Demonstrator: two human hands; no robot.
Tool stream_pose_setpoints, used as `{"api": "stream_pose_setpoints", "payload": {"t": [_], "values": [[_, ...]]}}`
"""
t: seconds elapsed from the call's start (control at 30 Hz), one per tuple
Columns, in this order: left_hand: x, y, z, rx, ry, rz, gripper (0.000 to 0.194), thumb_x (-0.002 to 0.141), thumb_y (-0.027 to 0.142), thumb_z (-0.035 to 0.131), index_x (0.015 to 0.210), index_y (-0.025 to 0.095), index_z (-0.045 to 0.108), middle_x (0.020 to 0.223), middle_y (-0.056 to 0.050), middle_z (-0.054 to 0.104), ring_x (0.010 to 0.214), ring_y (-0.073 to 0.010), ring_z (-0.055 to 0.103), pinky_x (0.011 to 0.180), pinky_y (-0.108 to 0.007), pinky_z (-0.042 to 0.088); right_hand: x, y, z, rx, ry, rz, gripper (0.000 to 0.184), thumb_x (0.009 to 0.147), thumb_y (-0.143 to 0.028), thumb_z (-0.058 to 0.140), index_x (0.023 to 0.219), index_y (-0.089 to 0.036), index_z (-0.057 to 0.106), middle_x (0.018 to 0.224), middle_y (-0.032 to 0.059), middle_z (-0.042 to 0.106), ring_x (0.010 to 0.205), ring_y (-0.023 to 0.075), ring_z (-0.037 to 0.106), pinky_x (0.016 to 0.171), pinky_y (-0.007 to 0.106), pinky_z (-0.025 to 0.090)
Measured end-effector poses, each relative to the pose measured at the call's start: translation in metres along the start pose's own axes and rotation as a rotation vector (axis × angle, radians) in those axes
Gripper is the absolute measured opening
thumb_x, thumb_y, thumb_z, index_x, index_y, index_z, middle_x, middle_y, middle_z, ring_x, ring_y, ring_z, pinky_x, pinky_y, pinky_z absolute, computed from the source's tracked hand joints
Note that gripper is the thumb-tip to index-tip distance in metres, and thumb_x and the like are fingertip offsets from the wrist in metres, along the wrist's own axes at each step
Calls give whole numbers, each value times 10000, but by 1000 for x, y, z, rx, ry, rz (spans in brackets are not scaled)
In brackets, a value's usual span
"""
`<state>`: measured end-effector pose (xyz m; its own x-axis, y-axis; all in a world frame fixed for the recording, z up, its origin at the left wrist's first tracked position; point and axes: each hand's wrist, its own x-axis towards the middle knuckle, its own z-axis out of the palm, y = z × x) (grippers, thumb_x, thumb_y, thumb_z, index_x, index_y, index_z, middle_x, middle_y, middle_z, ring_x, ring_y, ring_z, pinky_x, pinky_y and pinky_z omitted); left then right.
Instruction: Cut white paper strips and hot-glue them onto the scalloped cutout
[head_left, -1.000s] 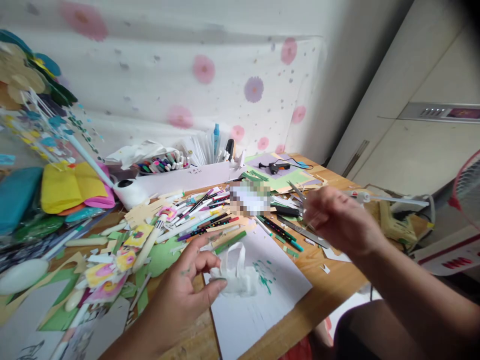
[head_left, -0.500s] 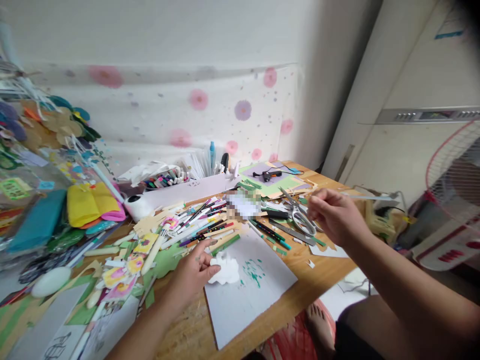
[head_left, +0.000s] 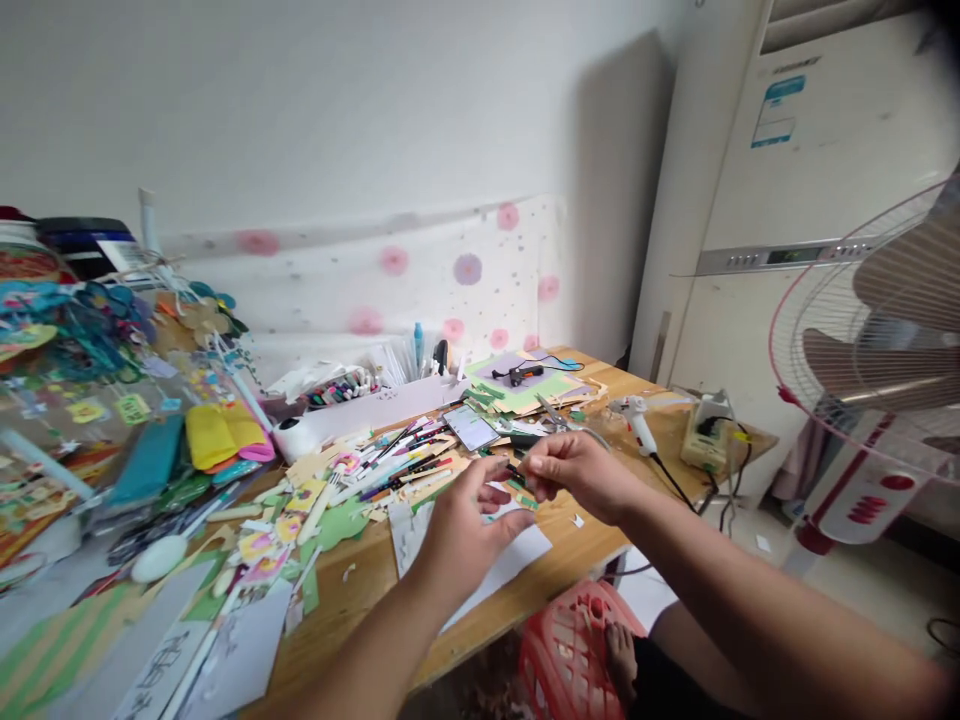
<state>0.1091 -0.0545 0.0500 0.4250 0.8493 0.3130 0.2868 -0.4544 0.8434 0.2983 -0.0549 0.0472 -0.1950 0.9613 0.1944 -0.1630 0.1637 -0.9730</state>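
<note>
Above a white sheet of paper (head_left: 517, 560) at the table's front edge, my left hand (head_left: 472, 525) has its fingers apart, curved towards my other hand. Nothing shows in its grasp. Just right of it, my right hand (head_left: 570, 475) is closed in a pinch. Whatever it may hold is too small or hidden to make out; dark pens lie right behind the fingertips. My left hand and wrist cover much of the sheet, including its green marks. A phone-like flat thing (head_left: 471, 427) lies beyond my hands among pens and paper scraps.
Paper flowers (head_left: 262, 560) and scraps crowd the left. Behind stand a marker box (head_left: 390, 405) and a white tape roll (head_left: 292, 438). A black glue gun (head_left: 525, 374), a white glue gun (head_left: 637, 425) and a power strip (head_left: 705, 435) lie right. A fan (head_left: 862, 400) stands beside the table; a red basket (head_left: 547, 640) sits below.
My left hand has let go of the white paper cutout and risen rightwards. My right hand has come down and left, close to it. The view has swung, showing more on the right.
</note>
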Motion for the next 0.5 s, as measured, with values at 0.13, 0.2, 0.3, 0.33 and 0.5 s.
{"api": "stream_pose_setpoints", "payload": {"t": [0.13,0.2,0.3,0.33,0.5], "values": [[-6,6,19,-123,-3,12,181,765,281,651,887,178,566,817,-58,708,746,-197,679,677,-293,537,-14,2,17,-37,-86,14,390,621,-477,798,714,-110,703,582,8,637,517,90,533,530,232,429],[-13,7,17,-126,4,6,96,765,250,641,785,180,578,714,-39,703,683,-194,674,625,-278,523,-19,3,23,-53,-96,11,402,621,-492,793,711,-112,700,565,0,625,513,88,531,528,229,433],[-24,8,9,-60,59,0,46,759,217,642,739,178,628,656,-23,702,623,-177,651,581,-254,481,-23,-2,29,-80,-133,12,418,650,-521,765,686,-111,692,557,5,621,517,97,547,539,239,459],[-28,9,6,-23,89,2,54,758,213,643,716,180,639,634,-14,692,597,-166,632,562,-245,459,-24,-4,30,-91,-171,17,430,670,-530,746,705,-104,702,582,21,635,540,108,566,557,251,473],[-41,8,-10,151,198,38,164,763,186,618,600,196,636,540,28,611,525,-131,535,518,-226,373,-22,-16,37,-306,-422,-166,412,856,-479,585,925,-98,724,806,92,685,729,149,617,701,294,502]]}}
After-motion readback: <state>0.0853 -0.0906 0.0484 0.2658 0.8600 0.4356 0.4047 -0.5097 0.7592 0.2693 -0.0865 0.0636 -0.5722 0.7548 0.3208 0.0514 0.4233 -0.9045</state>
